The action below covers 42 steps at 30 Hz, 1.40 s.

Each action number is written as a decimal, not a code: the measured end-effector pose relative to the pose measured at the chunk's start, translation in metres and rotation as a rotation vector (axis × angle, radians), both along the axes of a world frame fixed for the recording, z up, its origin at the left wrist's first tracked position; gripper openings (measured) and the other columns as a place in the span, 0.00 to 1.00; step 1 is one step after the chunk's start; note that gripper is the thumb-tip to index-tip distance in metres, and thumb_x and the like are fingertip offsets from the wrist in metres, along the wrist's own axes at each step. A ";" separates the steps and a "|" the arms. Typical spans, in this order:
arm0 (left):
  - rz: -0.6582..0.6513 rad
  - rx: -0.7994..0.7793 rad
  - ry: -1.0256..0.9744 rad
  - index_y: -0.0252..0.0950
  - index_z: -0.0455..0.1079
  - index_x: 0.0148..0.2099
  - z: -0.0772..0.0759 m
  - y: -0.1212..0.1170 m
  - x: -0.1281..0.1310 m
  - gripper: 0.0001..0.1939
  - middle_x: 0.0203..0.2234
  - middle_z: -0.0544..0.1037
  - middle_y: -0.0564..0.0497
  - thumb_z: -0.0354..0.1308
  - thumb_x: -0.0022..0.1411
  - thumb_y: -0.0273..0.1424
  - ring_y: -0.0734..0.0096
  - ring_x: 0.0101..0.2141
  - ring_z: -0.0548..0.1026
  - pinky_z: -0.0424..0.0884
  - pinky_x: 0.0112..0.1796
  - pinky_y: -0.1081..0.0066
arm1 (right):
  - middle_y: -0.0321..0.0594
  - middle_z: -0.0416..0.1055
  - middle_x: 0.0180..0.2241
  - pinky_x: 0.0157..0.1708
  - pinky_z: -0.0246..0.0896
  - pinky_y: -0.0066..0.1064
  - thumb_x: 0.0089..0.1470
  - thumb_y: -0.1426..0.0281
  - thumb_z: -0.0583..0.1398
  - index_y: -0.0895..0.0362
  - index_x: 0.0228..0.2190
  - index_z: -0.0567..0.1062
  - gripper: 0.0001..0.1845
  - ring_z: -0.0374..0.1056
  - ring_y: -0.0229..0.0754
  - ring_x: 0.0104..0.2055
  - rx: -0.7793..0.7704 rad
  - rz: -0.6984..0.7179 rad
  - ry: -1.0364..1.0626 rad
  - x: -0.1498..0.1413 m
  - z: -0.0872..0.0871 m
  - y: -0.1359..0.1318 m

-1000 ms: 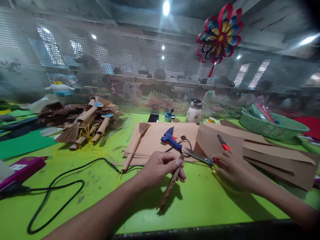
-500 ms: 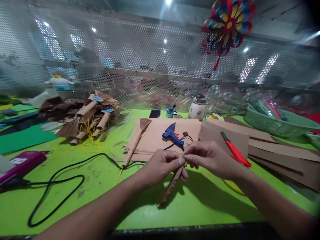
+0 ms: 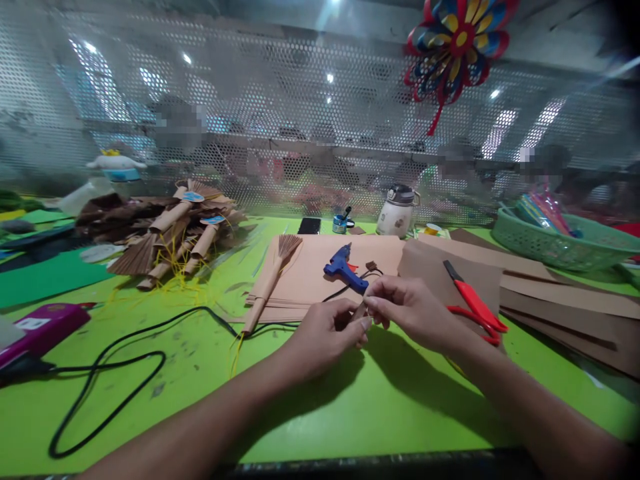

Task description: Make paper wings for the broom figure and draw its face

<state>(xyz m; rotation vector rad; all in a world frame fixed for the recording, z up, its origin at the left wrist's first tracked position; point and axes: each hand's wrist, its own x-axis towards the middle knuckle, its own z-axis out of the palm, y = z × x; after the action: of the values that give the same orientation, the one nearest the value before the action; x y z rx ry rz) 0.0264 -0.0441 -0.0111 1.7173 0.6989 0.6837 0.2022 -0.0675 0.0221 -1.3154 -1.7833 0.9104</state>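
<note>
My left hand [image 3: 330,333] is closed around a small piece of folded brown paper [image 3: 359,311], most of which my fingers hide. The thumb and fingertips of my right hand [image 3: 413,308] pinch the same paper at its upper end. Just beyond my hands, a blue glue gun [image 3: 344,269] lies on a stack of tan paper sheets [image 3: 313,250]. On the left part of that stack rests a rolled brown paper tube [image 3: 267,287] with a fanned, pleated top and yellow strands at its bottom. Scissors [image 3: 477,310] with red handles lie beyond my right wrist.
A heap of brown paper pieces [image 3: 170,233] with yellow strands stands at the left. A magenta device [image 3: 53,330] trails a black cord [image 3: 100,363] across the green table [image 3: 200,393]. Behind are a phone [image 3: 310,227], a flask [image 3: 396,212] and a green basket [image 3: 565,247].
The folded brown paper, which hung down below my hands, has swung up and is now mostly hidden in my left hand. Both hands stay close together.
</note>
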 end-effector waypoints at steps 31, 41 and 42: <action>-0.005 -0.030 0.022 0.32 0.69 0.31 -0.011 0.003 0.000 0.13 0.22 0.75 0.48 0.53 0.62 0.36 0.72 0.23 0.71 0.66 0.27 0.73 | 0.38 0.73 0.28 0.27 0.58 0.27 0.57 0.73 0.56 0.58 0.33 0.72 0.05 0.66 0.36 0.28 0.269 0.111 -0.393 0.006 -0.008 -0.004; 0.027 0.302 0.208 0.35 0.67 0.25 -0.004 0.000 -0.002 0.14 0.19 0.74 0.52 0.48 0.62 0.29 0.73 0.22 0.70 0.61 0.27 0.74 | 0.40 0.73 0.28 0.28 0.55 0.28 0.57 0.75 0.55 0.58 0.34 0.73 0.07 0.66 0.38 0.28 0.312 0.144 -0.492 0.010 -0.012 -0.003; 0.029 0.298 0.212 0.35 0.67 0.25 -0.004 0.000 -0.002 0.14 0.19 0.74 0.51 0.48 0.62 0.29 0.73 0.22 0.70 0.61 0.27 0.74 | 0.41 0.74 0.28 0.28 0.55 0.28 0.57 0.75 0.55 0.58 0.35 0.74 0.07 0.67 0.38 0.28 0.316 0.142 -0.504 0.011 -0.012 -0.003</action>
<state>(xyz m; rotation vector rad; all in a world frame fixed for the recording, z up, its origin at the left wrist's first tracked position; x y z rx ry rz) 0.0243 -0.0439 -0.0147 2.0791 0.8001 0.6559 0.2132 -0.0704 0.0100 -1.2933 -2.3168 0.3533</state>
